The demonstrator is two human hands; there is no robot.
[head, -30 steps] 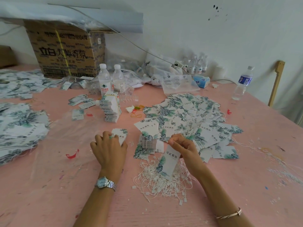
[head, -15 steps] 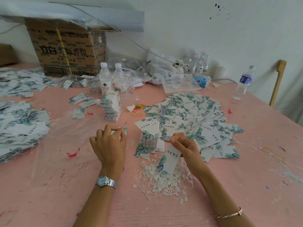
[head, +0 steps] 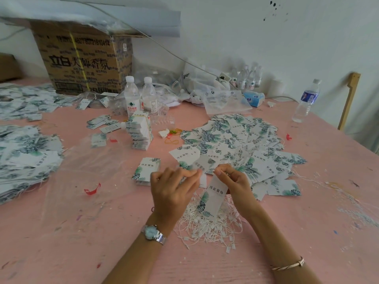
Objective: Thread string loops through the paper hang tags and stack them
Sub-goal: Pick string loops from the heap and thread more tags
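My right hand (head: 235, 181) pinches the top of a white hang tag (head: 213, 198) with a green leaf print, which hangs over the heap of white string loops (head: 209, 224). My left hand (head: 174, 189) is beside it, thumb and forefinger pinched at the tag's top on what looks like a thin string loop; that spot is blurred. A low stack of tags (head: 146, 171) lies just left of my left hand. Behind stands a tall stack of tags (head: 139, 133). A broad spread of loose tags (head: 235, 144) lies beyond my right hand.
More tag piles (head: 26, 158) cover the pink table's (head: 82, 242) left side. Two water bottles (head: 139, 97) and a cardboard box (head: 86, 64) stand at the back, and another bottle (head: 306, 101) at the right. A red clip (head: 92, 190) lies left of my hands.
My left hand lifted off the low stack and moved right to meet my right hand at the tag's top. My right hand kept holding the tag.
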